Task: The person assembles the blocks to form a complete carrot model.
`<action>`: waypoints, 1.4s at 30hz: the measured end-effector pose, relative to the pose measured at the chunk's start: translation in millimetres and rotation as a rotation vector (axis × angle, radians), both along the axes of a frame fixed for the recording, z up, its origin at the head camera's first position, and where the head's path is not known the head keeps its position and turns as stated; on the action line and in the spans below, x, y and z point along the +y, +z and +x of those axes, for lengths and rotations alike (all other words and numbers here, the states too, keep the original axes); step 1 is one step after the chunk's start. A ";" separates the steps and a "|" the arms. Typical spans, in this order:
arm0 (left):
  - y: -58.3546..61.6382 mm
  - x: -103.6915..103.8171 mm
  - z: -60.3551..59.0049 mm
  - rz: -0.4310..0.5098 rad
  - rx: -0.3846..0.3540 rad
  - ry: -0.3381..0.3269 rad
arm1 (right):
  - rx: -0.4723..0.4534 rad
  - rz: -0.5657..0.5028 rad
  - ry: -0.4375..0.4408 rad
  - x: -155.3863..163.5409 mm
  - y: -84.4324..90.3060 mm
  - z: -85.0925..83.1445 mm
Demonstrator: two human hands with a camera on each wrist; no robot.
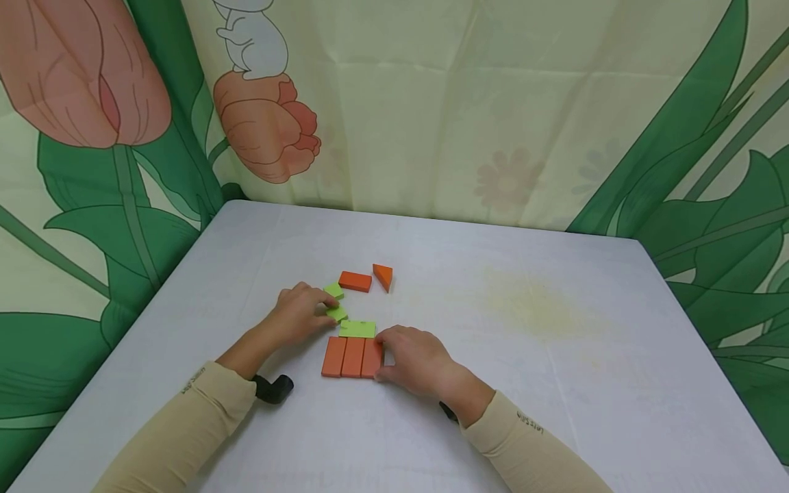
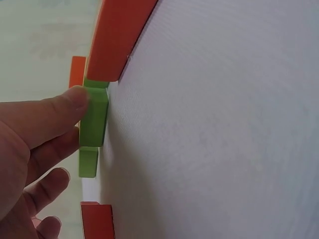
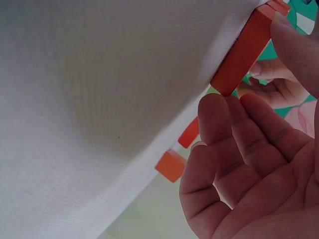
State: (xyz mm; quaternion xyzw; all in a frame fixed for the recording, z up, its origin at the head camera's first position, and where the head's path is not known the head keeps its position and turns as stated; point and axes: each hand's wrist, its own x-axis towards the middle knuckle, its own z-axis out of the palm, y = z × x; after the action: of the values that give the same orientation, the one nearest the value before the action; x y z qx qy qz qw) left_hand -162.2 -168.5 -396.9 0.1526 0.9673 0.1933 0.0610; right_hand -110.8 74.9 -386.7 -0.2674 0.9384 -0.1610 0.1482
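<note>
2 hands work on flat orange and green blocks at the centre of a grey table [image 1: 555, 383].

Just left of centre in the head view, the left hand [image 1: 298, 315] has its fingertips on a small green block [image 1: 336, 313], the thumb pressing its edge in the left wrist view; the fingers look loosely bent, not wrapped round it. A 2nd small green block [image 1: 333, 290] lies just above, and a wider green block [image 1: 357, 329] just to the lower right. The right hand [image 1: 414, 359], below centre, lies with nearly straight fingers against the right side of a row of 3 orange blocks [image 1: 352, 357], which sits directly under the wider green block. Higher up, an orange rectangular block [image 1: 355, 281] and an orange wedge [image 1: 383, 276] lie apart.
</note>
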 end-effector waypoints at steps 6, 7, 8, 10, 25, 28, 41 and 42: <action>1.3 1.1 0.7 0.000 -0.006 -0.006 | -0.008 -0.001 -0.007 0.5 0.4 0.0; 1.2 0.6 0.2 0.003 -0.009 -0.008 | -0.008 -0.001 -0.008 0.6 0.3 0.0; 1.5 0.0 -0.6 0.012 -0.016 -0.008 | -0.008 -0.001 -0.009 0.6 0.2 0.0; 3.1 -1.9 -3.0 0.038 -0.026 -0.006 | -0.007 0.000 -0.010 0.6 -0.1 -0.1; 10.3 -8.6 -38.6 -0.024 -0.073 0.074 | -0.023 -0.014 -0.017 0.0 -2.5 -0.3; 8.0 -7.7 -40.1 -0.031 -0.076 0.085 | -0.023 -0.011 -0.016 -0.2 -2.7 -0.4; 12.5 -4.7 -40.5 -0.032 -0.057 0.080 | -0.003 -0.008 -0.010 1.1 -2.4 -0.8; 14.8 -2.8 -40.6 -0.022 -0.059 0.078 | -0.005 -0.006 -0.011 1.3 -2.3 -1.0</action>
State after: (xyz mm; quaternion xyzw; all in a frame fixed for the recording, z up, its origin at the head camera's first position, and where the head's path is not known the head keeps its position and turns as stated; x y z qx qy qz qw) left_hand -202.8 -171.3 -382.1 0.1086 0.9723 0.1894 0.0835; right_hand -111.7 76.2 -389.1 -0.2622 0.9390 -0.1654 0.1487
